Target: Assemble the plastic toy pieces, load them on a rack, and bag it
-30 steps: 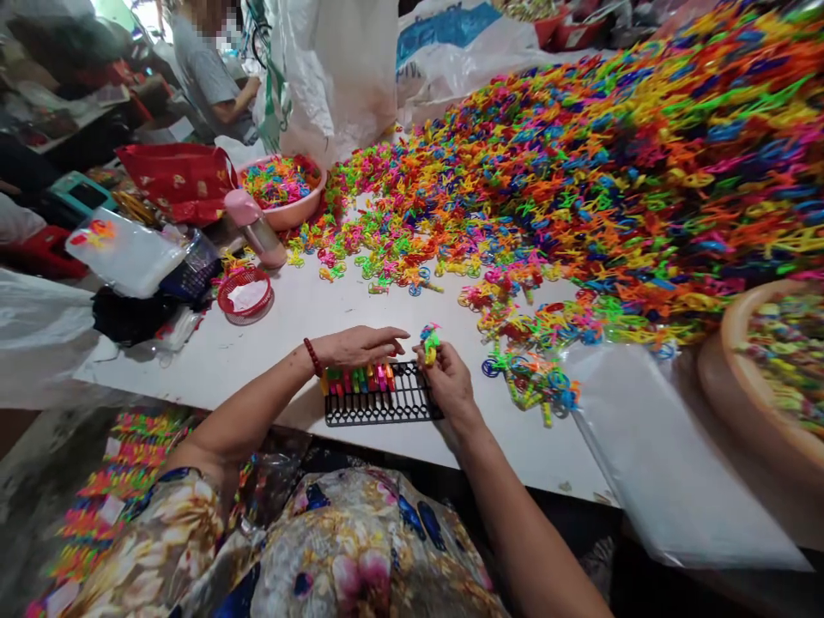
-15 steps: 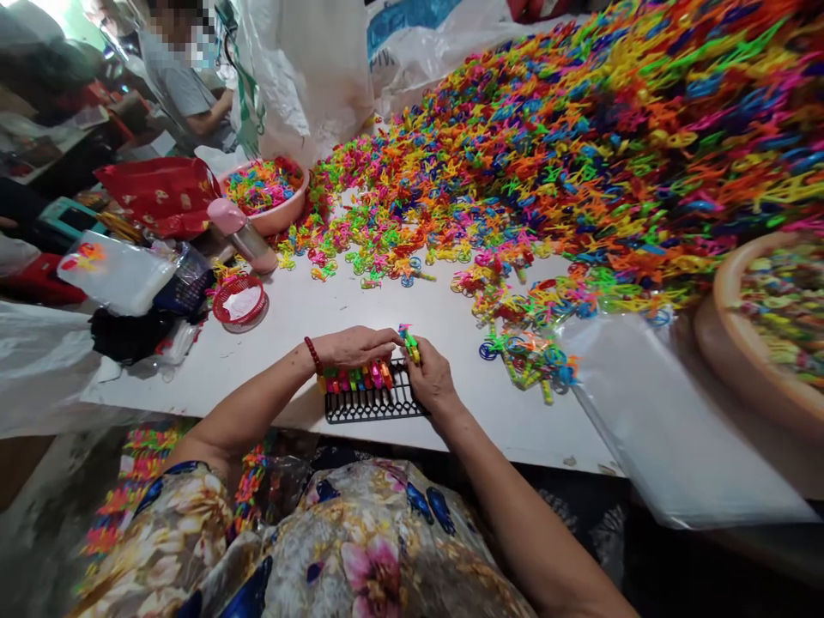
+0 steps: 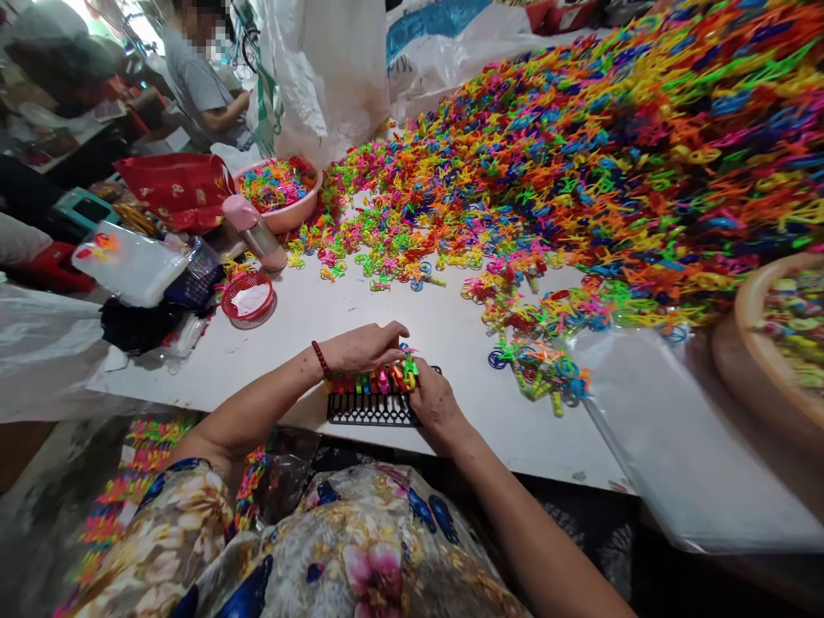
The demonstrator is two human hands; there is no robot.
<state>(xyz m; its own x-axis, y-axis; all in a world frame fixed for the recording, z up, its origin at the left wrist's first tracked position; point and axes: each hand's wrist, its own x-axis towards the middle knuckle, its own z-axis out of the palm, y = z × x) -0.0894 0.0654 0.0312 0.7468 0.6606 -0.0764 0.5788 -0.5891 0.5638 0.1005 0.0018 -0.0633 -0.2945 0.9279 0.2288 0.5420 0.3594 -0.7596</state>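
A black slotted plastic rack (image 3: pixel 373 412) lies near the table's front edge. Along its far side stands a row of bright plastic toy pieces (image 3: pixel 379 378) in pink, orange, green and yellow. My right hand (image 3: pixel 438 403) is at the rack's right end, thumb and fingers closed on a small green toy piece (image 3: pixel 410 369), low against the row. Part of that piece is hidden by my fingers. Over the row reaches my left hand (image 3: pixel 364 348), a red bead bracelet at its wrist. Its fingers are stretched out and apart, close to the green piece; whether they touch it is unclear.
A large heap of colourful plastic toys (image 3: pixel 547 172) covers the table's back and right. Clear plastic bags (image 3: pixel 682 438) lie at the right beside a tub (image 3: pixel 750 318). At left are a red basket (image 3: pixel 248 299), a pink-lidded bottle (image 3: pixel 254 232) and a pink basin (image 3: pixel 299 210). Behind stands a person (image 3: pixel 206 86).
My right hand has lowered the green toy piece to the right end of the row in the rack. My left hand's index finger has lifted. The camera view has shifted slightly.
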